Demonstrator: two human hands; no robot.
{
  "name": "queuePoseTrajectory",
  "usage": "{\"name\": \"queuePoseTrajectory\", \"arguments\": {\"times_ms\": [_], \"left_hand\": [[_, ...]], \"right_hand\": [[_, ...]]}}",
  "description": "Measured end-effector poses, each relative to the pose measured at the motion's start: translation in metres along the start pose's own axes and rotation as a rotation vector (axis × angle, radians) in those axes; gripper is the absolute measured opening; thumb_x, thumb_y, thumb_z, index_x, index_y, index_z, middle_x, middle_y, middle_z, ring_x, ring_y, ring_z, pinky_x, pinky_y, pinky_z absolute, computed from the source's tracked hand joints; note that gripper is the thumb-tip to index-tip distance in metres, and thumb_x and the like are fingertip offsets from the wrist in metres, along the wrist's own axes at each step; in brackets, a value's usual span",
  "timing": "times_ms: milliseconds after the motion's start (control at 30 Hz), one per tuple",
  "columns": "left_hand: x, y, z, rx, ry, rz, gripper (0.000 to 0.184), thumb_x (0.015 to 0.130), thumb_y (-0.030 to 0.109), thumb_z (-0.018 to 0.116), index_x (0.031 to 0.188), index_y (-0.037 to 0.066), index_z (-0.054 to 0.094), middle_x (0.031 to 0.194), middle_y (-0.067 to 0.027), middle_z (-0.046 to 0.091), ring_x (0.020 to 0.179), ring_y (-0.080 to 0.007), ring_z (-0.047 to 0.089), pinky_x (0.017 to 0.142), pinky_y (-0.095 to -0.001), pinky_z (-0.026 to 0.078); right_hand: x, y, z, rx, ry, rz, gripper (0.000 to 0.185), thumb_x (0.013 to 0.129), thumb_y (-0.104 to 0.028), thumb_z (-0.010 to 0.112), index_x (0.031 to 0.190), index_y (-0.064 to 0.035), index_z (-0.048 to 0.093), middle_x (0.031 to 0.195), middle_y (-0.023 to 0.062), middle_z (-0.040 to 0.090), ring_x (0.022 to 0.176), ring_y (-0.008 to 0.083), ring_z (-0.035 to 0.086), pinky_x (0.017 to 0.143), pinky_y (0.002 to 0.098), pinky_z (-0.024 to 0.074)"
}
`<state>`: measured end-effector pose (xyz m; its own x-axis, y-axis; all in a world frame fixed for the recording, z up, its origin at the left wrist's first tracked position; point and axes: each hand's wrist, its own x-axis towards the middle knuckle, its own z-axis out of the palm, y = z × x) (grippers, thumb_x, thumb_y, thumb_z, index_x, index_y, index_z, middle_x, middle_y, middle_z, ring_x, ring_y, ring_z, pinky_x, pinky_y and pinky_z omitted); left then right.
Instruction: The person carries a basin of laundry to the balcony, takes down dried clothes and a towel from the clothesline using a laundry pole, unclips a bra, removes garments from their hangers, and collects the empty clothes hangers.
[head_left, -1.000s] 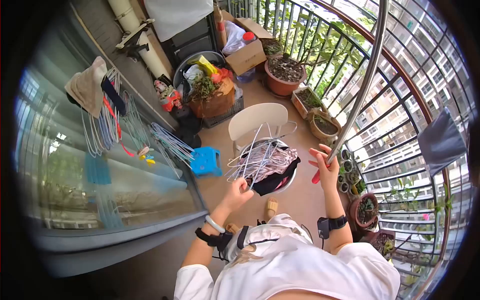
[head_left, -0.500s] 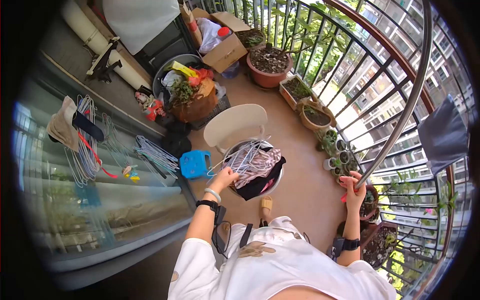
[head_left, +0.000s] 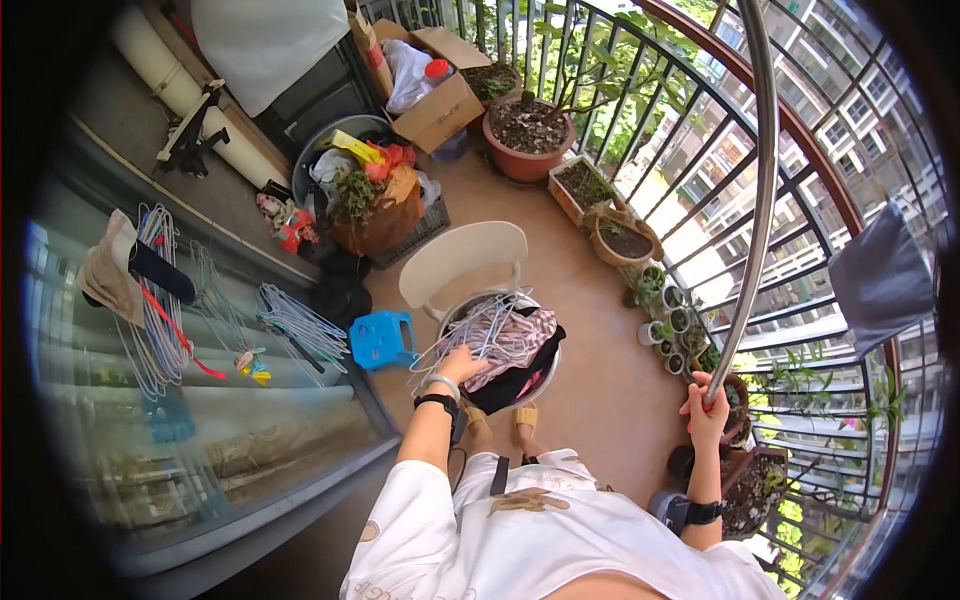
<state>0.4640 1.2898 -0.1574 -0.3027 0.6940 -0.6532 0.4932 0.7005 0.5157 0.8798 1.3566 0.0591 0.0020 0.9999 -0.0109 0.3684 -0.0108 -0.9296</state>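
Note:
My left hand (head_left: 462,366) is closed at the near left edge of a bundle of wire clothes hangers (head_left: 488,322). Beneath the hangers lie a pink-and-white striped garment (head_left: 528,330) and black cloth (head_left: 517,384), heaped in a round basin on a chair with a pale backrest (head_left: 466,256). On the right, my right hand (head_left: 707,408) wraps round the lower end of a long metal pole (head_left: 757,228), which rises past the railing; a bit of red shows at the grip.
A blue plastic stool (head_left: 380,342) stands left of the chair. More hangers (head_left: 300,325) hang by the glass at left. Potted plants (head_left: 528,138) line the railing (head_left: 690,160). A cardboard box (head_left: 438,112) and a tub of bags sit at the far end.
My left hand has moved slightly right and down, and the hangers have settled lower on the clothes. The pole's upper part has swung left. Both slippered feet now show.

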Motion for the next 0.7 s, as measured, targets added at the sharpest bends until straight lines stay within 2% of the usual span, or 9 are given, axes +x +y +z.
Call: {"name": "queuePoseTrajectory", "arguments": {"times_ms": [67, 167, 233, 333, 433, 500, 567, 600, 700], "left_hand": [[-0.008, 0.011, -0.005, 0.076, 0.038, -0.008, 0.068, 0.062, 0.048, 0.061, 0.11, 0.002, 0.049, 0.108, -0.0216, 0.053, 0.102, -0.0345, 0.051, 0.086, -0.0403, 0.04], [-0.014, 0.017, -0.009, 0.03, 0.184, 0.056, 0.07, 0.063, 0.051, 0.062, 0.107, -0.001, 0.048, 0.101, -0.0224, 0.055, 0.097, -0.0324, 0.053, 0.084, -0.0375, 0.04], [-0.025, 0.026, -0.02, 0.042, 0.183, 0.071, 0.081, 0.064, 0.06, 0.059, 0.115, -0.002, 0.046, 0.111, -0.025, 0.05, 0.106, -0.0335, 0.047, 0.09, -0.0387, 0.037], [-0.03, 0.021, -0.029, -0.029, 0.191, 0.107, 0.081, 0.065, 0.06, 0.058, 0.114, -0.002, 0.046, 0.113, -0.0263, 0.047, 0.107, -0.0353, 0.045, 0.09, -0.0399, 0.037], [-0.027, 0.005, -0.032, -0.049, 0.196, 0.22, 0.076, 0.068, 0.057, 0.058, 0.114, -0.003, 0.045, 0.115, -0.0268, 0.045, 0.107, -0.0352, 0.045, 0.089, -0.0396, 0.037], [-0.024, -0.001, -0.038, -0.233, 0.226, 0.288, 0.074, 0.069, 0.053, 0.059, 0.115, -0.003, 0.044, 0.114, -0.026, 0.046, 0.107, -0.0342, 0.045, 0.09, -0.0395, 0.037], [-0.034, 0.002, -0.051, -0.306, 0.313, 0.461, 0.07, 0.07, 0.046, 0.064, 0.115, -0.004, 0.043, 0.112, -0.0256, 0.047, 0.104, -0.0326, 0.048, 0.087, -0.0388, 0.039], [-0.049, 0.011, -0.065, -0.348, 0.309, 0.521, 0.069, 0.07, 0.044, 0.065, 0.115, -0.004, 0.043, 0.112, -0.0246, 0.047, 0.102, -0.0314, 0.049, 0.085, -0.0384, 0.041], [-0.104, 0.028, -0.1, -0.399, 0.24, 0.642, 0.065, 0.071, 0.037, 0.067, 0.116, -0.003, 0.042, 0.111, -0.0216, 0.048, 0.098, -0.0278, 0.051, 0.081, -0.0364, 0.043]], "right_hand": [[-0.006, -0.007, 0.007, -0.01, -0.008, -0.046, 0.021, 0.079, -0.004, 0.058, 0.1, -0.0044, 0.056, 0.054, -0.006, 0.043, 0.045, 0.0022, 0.043, 0.042, 0.0166, 0.0338], [-0.014, -0.023, 0.023, 0.017, -0.01, -0.005, 0.023, 0.078, -0.003, 0.059, 0.101, -0.0051, 0.056, 0.054, -0.0076, 0.039, 0.045, 0.0009, 0.038, 0.042, 0.0161, 0.03], [-0.015, -0.026, 0.034, 0.051, -0.019, -0.06, 0.022, 0.077, -0.002, 0.06, 0.099, -0.005, 0.057, 0.055, -0.0083, 0.039, 0.047, -0.0002, 0.035, 0.044, 0.0152, 0.0281], [-0.016, -0.032, 0.053, 0.027, -0.117, -0.163, 0.02, 0.077, -0.002, 0.06, 0.096, -0.0055, 0.056, 0.059, -0.0095, 0.038, 0.05, -0.0015, 0.03, 0.044, 0.0148, 0.0234], [-0.018, -0.058, 0.073, 0.11, -0.21, -0.137, 0.022, 0.077, -0.005, 0.061, 0.097, -0.0053, 0.054, 0.061, -0.0094, 0.038, 0.049, -0.0014, 0.029, 0.045, 0.0143, 0.0227], [-0.019, -0.074, 0.083, 0.14, -0.271, -0.148, 0.025, 0.077, -0.005, 0.059, 0.101, -0.0052, 0.052, 0.066, -0.0079, 0.039, 0.052, -0.0004, 0.031, 0.045, 0.0151, 0.0238], [-0.015, -0.087, 0.096, 0.305, -0.461, -0.177, 0.032, 0.078, -0.001, 0.055, 0.107, -0.0057, 0.046, 0.07, -0.0051, 0.041, 0.056, 0.0012, 0.035, 0.048, 0.015, 0.0264], [-0.013, -0.097, 0.102, 0.384, -0.544, -0.195, 0.041, 0.077, 0.004, 0.049, 0.115, -0.0051, 0.036, 0.076, -0.001, 0.043, 0.063, 0.0045, 0.039, 0.054, 0.0163, 0.0313], [0.008, -0.128, 0.129, 0.37, -0.536, -0.519, 0.047, 0.077, 0.007, 0.048, 0.118, -0.0039, 0.029, 0.082, 0.0021, 0.045, 0.068, 0.0074, 0.043, 0.06, 0.0179, 0.0351]]}}
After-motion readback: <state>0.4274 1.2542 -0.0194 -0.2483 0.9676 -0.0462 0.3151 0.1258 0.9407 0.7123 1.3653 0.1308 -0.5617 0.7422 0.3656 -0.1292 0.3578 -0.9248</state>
